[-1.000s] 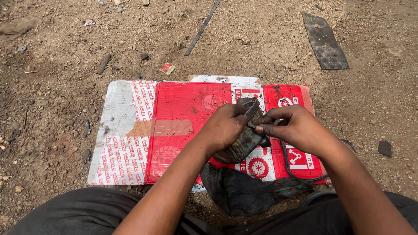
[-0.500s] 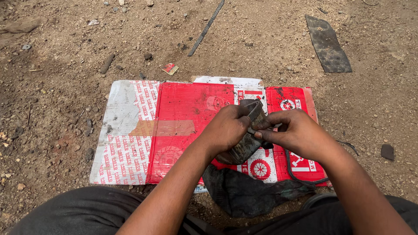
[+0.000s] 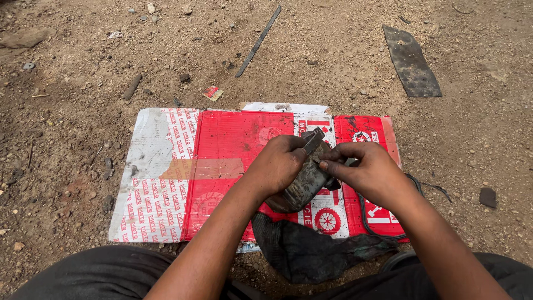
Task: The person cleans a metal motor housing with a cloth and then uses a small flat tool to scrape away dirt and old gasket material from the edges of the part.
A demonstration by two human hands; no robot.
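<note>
Flattened red cardboard [image 3: 222, 161] (on dirt ground) lies under both hands: left hand [image 3: 280, 164] grips a grimy metal part [image 3: 304, 183], right hand [image 3: 369, 172] pinching its top.

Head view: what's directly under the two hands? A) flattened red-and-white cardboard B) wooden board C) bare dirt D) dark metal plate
A: the left hand and right hand hold a grimy dark part over flattened red-and-white cardboard; the dark plate lies off on the dirt.

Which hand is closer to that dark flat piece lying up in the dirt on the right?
Right. The right hand is below the dark flat piece; the left hand is farther left.
</note>
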